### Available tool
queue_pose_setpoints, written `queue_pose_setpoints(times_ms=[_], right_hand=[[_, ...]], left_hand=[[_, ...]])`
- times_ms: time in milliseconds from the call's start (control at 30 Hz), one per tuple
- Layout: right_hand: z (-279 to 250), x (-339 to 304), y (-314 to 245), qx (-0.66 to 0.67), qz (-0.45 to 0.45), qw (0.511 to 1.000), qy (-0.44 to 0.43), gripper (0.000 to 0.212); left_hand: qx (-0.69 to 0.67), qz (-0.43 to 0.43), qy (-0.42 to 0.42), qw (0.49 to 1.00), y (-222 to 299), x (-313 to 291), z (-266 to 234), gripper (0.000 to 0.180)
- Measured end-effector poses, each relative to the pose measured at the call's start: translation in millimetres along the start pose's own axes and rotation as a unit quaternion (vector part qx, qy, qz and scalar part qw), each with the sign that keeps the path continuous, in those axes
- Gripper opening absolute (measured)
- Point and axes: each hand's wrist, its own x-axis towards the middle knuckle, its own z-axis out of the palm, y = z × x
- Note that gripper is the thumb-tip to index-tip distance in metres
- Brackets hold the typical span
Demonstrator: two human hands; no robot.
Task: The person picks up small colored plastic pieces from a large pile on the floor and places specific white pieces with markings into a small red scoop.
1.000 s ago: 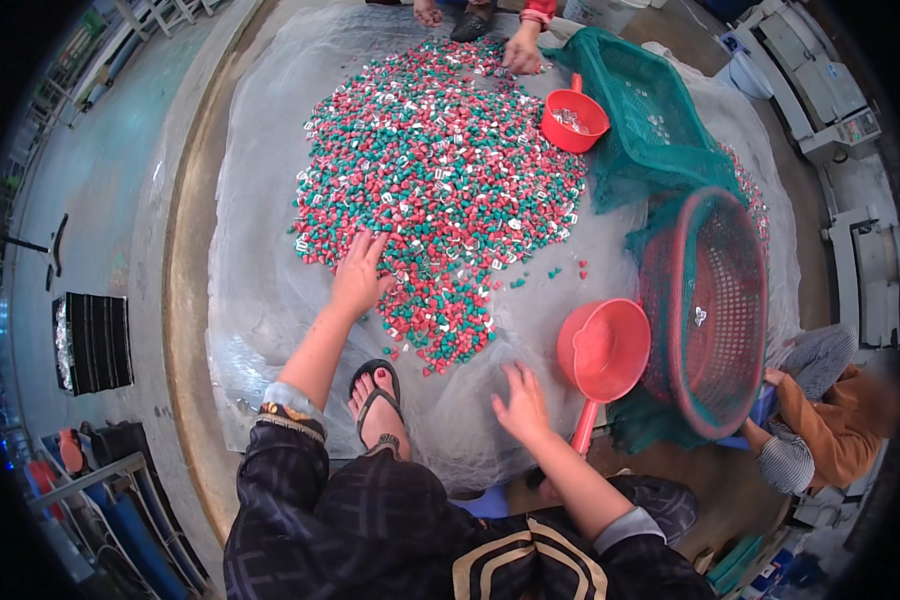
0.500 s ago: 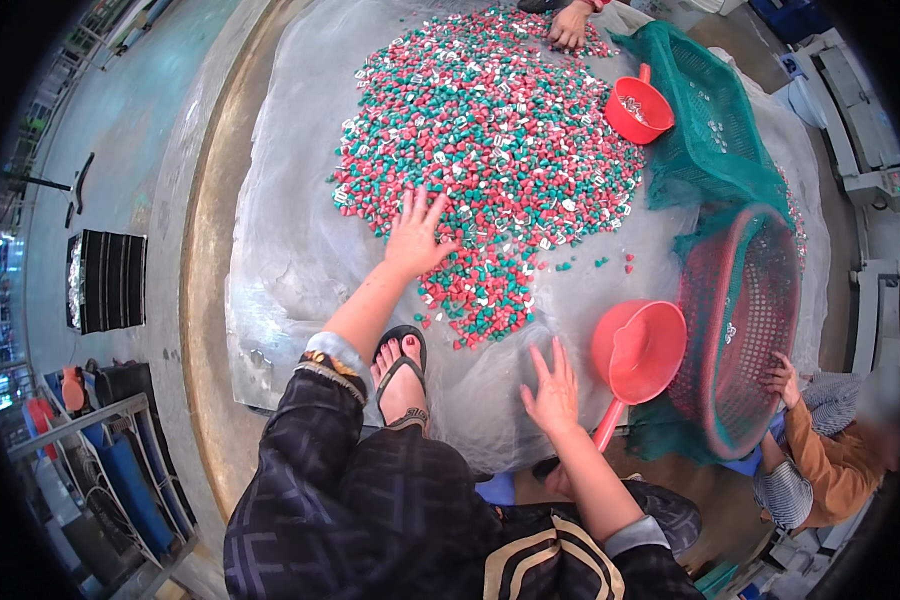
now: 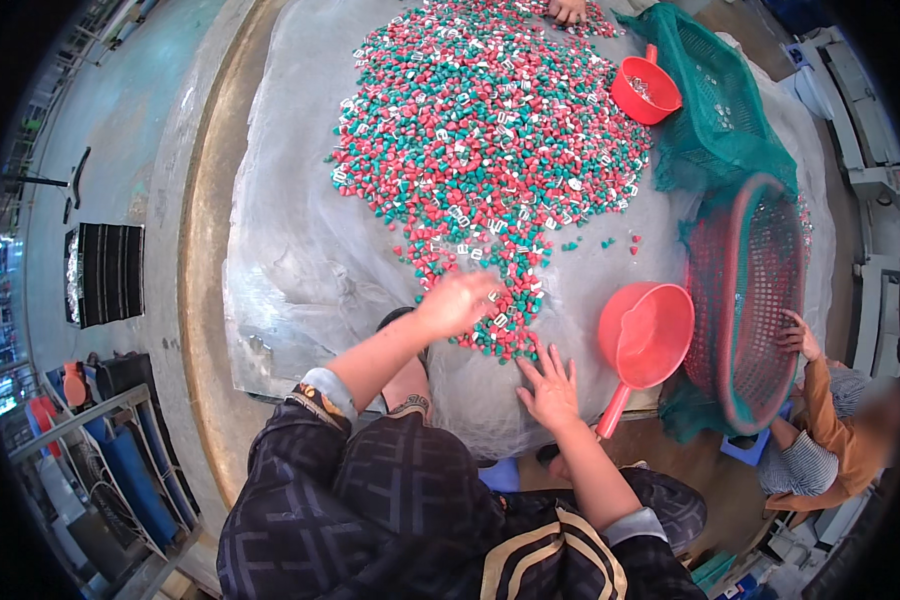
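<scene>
A wide heap of small red, green and white pieces (image 3: 490,130), several of them heart-shaped or buckle-like, lies spread on a pale sheet (image 3: 290,230). At the near tip of the heap is my left hand (image 3: 458,303), low over the pieces or touching them; its fingers are smeared by motion. My right hand (image 3: 552,392) rests on the sheet just beside that tip, fingers spread and nothing in it. To its right lies a big red dipper (image 3: 655,335), its handle toward me and its bowl looking bare.
A smaller red dipper (image 3: 645,90) holding some pieces sits by the heap's far right. Beyond it is a net-covered green basket (image 3: 720,110). A net-draped red basket (image 3: 760,300) stands tilted at the right, with a co-worker's hand (image 3: 798,335) on it. Another person's hand (image 3: 568,10) reaches the far edge.
My left hand has swept toward me and right, and the near pieces are pulled closer. My right hand has lowered toward the heap's tip. The view has shifted slightly.
</scene>
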Motion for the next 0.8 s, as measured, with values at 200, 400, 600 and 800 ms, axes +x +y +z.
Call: queue_pose_setpoints(times_ms=[200,400,600,800], right_hand=[[-3,15,-5,0.069,0.008,0.991,0.111,0.032],[-21,41,-16,0.141,0.007,0.967,0.213,0.021],[-32,66,-22,0.455,0.128,0.876,0.09,0.021],[-52,77,-32,0.874,0.208,0.437,-0.043,0.043]], left_hand=[[0.125,-0.149,0.187,0.963,-69,42,-33,0.021],[0.126,-0.2,0.173,0.956,-81,53,-33,0.022],[-0.083,-0.255,0.106,0.958,-81,44,-39,0.014],[-0.337,-0.152,-0.237,0.899,-14,46,-23,0.016]])
